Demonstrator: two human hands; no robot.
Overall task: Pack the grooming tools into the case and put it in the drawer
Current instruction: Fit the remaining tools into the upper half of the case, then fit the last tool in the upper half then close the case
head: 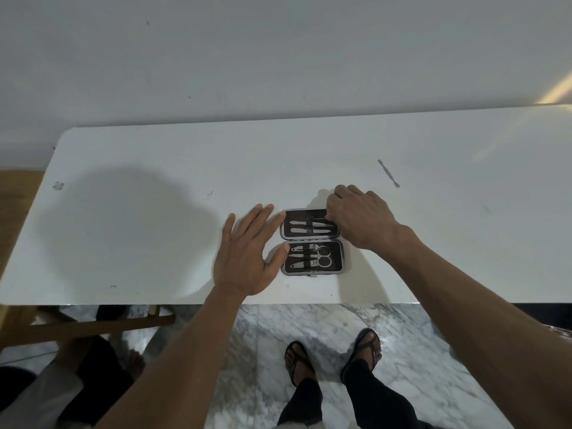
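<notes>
A small black grooming case (338, 257) lies open flat on the white table (148, 212). Its far half holds two slim metal tools (301, 226) under a strap. Its near half holds clippers and scissors (323, 257). My left hand (247, 252) lies flat with straight fingers, its fingertips and thumb touching the case's left edge. My right hand (359, 216) is curled over the far half's right end, its fingertips pinching the end of a tool there; the fingertips are partly hidden. A thin metal cuticle tool (388, 173) lies loose on the table behind my right hand.
The table's front edge runs just below the case, with marble floor and my sandalled feet (334, 357) beneath. A wooden chair (93, 326) stands at the lower left, with another person's legs (93, 376) by it. A white wall rises behind the table.
</notes>
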